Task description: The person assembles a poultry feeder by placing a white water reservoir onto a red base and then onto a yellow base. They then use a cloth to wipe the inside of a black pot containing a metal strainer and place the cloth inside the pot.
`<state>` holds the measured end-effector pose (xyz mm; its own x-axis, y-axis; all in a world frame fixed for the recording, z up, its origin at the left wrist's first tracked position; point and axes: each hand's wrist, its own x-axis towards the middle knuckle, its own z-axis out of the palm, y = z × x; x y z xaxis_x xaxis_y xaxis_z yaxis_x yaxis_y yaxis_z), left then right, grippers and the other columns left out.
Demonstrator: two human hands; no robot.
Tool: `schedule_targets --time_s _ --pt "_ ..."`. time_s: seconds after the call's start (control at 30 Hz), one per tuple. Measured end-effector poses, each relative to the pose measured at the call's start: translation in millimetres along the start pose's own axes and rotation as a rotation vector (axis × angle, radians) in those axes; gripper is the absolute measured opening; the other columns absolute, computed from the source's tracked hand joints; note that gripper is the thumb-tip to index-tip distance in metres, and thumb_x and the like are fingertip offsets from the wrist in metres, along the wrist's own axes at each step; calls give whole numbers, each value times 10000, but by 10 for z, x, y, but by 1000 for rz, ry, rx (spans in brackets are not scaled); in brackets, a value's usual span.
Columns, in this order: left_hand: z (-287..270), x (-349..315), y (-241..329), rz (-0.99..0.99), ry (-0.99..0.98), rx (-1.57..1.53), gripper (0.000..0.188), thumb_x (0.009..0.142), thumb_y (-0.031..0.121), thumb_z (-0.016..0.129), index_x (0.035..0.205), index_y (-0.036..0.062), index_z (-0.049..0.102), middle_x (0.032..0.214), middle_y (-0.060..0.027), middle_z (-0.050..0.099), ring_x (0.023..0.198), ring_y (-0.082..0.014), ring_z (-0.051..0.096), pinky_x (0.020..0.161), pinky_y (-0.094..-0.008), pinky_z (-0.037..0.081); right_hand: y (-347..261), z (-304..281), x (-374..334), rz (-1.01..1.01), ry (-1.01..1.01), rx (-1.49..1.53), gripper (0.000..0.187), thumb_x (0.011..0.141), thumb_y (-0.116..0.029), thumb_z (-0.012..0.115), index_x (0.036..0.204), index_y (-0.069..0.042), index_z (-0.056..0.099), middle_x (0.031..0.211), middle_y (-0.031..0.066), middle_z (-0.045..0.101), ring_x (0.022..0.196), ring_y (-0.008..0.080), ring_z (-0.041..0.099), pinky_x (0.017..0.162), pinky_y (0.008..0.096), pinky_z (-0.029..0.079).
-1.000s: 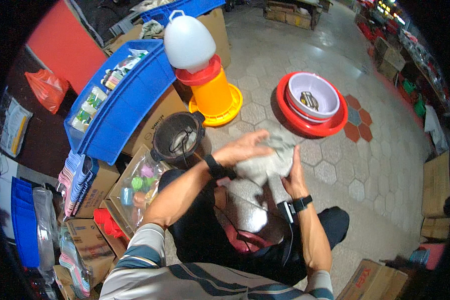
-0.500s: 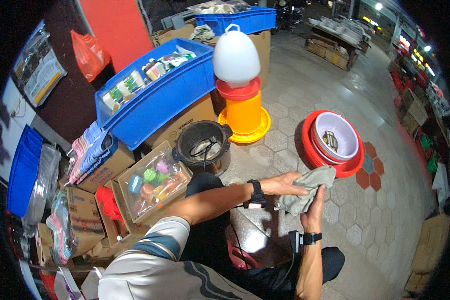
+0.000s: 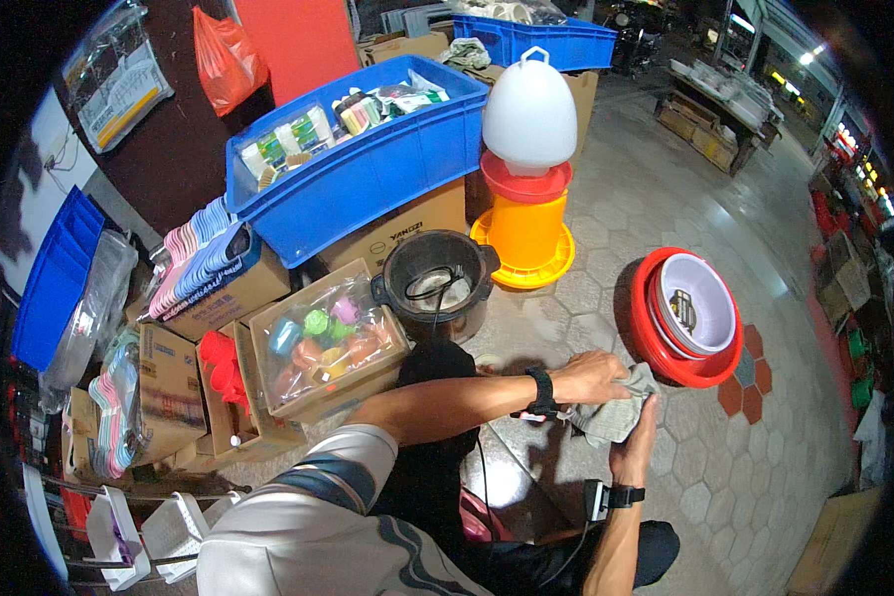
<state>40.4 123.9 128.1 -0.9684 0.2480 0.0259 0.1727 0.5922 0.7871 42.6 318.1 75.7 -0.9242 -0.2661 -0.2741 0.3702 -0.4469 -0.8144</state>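
Note:
A crumpled grey-green cloth [image 3: 611, 419] hangs between my two hands, above the tiled floor. My left hand [image 3: 588, 377] comes in from the left with its fingers closed on the cloth's upper edge. From below, my right hand [image 3: 634, 449] grips the cloth's right side, its fingers partly hidden behind the fabric. Beyond my hands, on the floor, a red basin [image 3: 717, 372] holds nested bowls, the top one a white bowl [image 3: 722, 298] with a dark label inside.
Left of my arms stand a dark pot [image 3: 392, 260] with a cable inside, a carton of bagged colourful plastic items [image 3: 313, 356] and a large blue crate [image 3: 368, 164] of packets. A yellow feeder base [image 3: 526, 238] carries a white dome [image 3: 529, 109]. A cardboard box [image 3: 834, 536] lies at lower right.
The view has shifted, so surroundings appear further right and mostly lower. Both hands still hold the cloth, which looks more bunched and folded between them.

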Motion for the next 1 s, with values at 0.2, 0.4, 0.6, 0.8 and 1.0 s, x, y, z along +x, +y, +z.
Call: schedule_targets --time_s 0.2,0.4,0.6,0.8,1.0 --pt "26 -3 37 176 163 -31 344 871 267 679 997 -51 640 897 -298 640 852 -441 646 743 -515 491 63 -49 33 28 -15 15 697 1026 -601 462 1482 -74 454 1485 83 515 1355 247 489 1135 416 364" --pt "27 60 8 148 48 -376 324 864 213 642 1021 -59 566 858 -147 626 812 -198 574 742 -377 490 109 -95 41 26 43 10 765 1021 -627 443 1508 -39 409 1526 116 464 1390 280 444 1158 427 328" --pt "31 120 31 3 -117 -864 306 956 189 624 1199 4 619 1048 -10 663 971 -80 564 860 -273 486 136 -109 41 128 73 58 841 988 -681 458 1501 -17 414 1519 133 471 1392 288 443 1155 442 335" --pt "-31 126 6 90 -112 -999 441 974 253 654 1317 -4 551 1209 -37 624 1111 -111 549 981 -293 454 183 -49 1 131 50 77 864 983 -707 426 1526 -36 385 1546 136 446 1415 310 422 1169 457 323" --pt "4 120 32 -14 6 -883 674 990 338 653 1453 -86 408 1350 -113 565 1245 -157 505 1084 -313 394 287 -101 13 214 3 122 790 991 -686 436 1522 -102 410 1527 58 479 1370 254 475 1118 442 385"
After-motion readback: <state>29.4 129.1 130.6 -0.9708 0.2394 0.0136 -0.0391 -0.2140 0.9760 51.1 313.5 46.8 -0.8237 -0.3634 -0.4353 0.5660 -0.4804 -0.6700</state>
